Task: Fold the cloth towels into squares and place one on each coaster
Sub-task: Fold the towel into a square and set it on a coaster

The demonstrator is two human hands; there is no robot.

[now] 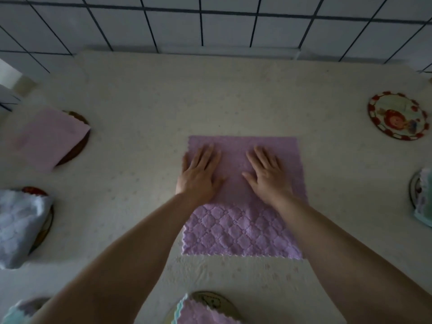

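A purple quilted towel [236, 232] lies spread on the table in front of me. My left hand [201, 171] presses flat on its far left part, fingers straight. My right hand [266, 174] presses flat beside it on the far right part. A round coaster with a red flower pattern [397, 115] sits bare at the far right. On the left, a folded pink towel [49, 136] covers a dark coaster [79, 146], and a pale blue towel [18, 223] covers another coaster [35, 190].
A cream tablecloth [145, 108] covers the table, which ends at a white tiled wall [210, 22]. A towel on a coaster [423, 202] shows at the right edge. A purple and teal towel [198, 312] lies on a coaster at the near edge.
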